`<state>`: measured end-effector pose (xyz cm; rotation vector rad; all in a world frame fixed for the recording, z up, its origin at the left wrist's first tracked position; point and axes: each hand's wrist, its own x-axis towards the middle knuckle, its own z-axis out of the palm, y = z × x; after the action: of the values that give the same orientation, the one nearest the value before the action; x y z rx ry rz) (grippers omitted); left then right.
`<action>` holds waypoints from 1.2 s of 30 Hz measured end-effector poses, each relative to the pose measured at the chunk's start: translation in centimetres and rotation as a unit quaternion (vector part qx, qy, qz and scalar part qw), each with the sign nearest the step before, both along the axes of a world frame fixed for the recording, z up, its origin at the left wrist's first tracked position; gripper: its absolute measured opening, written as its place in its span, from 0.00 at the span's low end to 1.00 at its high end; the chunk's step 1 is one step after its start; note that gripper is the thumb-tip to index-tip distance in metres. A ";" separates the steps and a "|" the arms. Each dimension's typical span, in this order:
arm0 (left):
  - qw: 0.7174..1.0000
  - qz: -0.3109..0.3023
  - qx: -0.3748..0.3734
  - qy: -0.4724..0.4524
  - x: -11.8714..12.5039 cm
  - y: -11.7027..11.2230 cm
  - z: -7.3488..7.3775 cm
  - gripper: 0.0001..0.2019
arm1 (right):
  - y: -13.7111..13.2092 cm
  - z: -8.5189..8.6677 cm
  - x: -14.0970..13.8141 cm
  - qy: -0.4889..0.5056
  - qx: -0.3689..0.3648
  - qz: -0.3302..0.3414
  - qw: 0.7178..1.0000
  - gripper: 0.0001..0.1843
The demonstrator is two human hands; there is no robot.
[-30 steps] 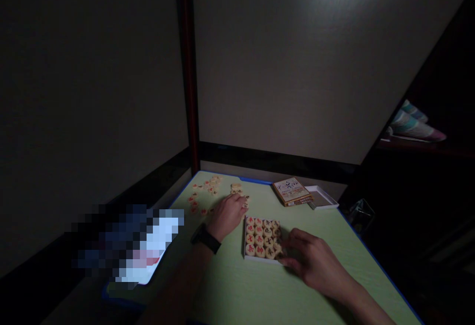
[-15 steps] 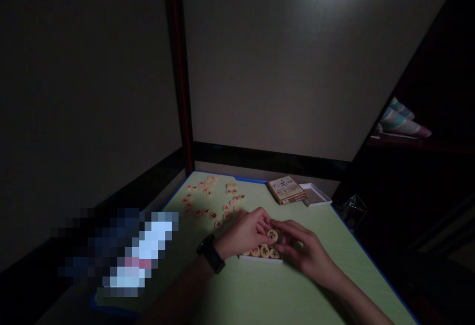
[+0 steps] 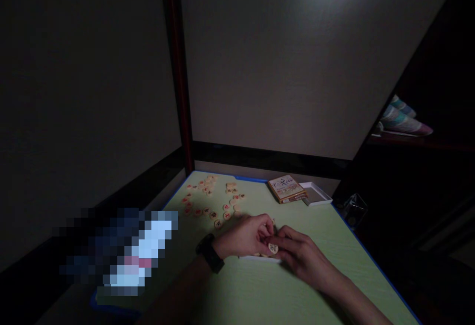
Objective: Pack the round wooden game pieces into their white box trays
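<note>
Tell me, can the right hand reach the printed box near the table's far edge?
Probably yes: between the right hand and the printed box only green tabletop shows, though that hand is at a round piece.

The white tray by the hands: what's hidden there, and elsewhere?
In the head view:
Inside of the white tray: mostly covered by the left hand and right hand.
Markings on far loose pieces: too small.
Bright patch: blurred into blocks.
Right forearm: cut off by bottom edge.

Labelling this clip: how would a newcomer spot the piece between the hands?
On the green table, find the white tray, mostly hidden by the left hand and right hand. The round piece is between them, its black-marked face showing; tray pieces are largely covered.
</note>
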<state>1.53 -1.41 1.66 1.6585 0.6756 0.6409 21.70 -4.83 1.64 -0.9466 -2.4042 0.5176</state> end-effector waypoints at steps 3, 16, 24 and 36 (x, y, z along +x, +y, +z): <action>1.000 0.016 0.025 0.003 -0.3 0.3 0.2 0.19 | 0.0 0.2 0.0 0.015 -0.033 -0.028 0.999 0.14; 0.940 0.274 0.194 0.055 -1.5 3.3 -0.9 0.03 | 0.8 -0.2 0.4 0.058 -0.163 -0.073 0.982 0.11; 0.878 0.320 0.263 0.240 -3.2 3.2 0.4 0.08 | 0.9 -0.3 0.4 0.043 -0.169 -0.066 0.982 0.10; 0.860 0.222 0.262 0.377 -3.6 3.3 -0.3 0.15 | 5.6 0.6 3.6 0.044 -0.073 -0.262 0.961 0.19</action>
<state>-2.04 1.91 1.32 2.3114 1.5957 0.4993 25.27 0.77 2.21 -1.5260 -1.9420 0.5223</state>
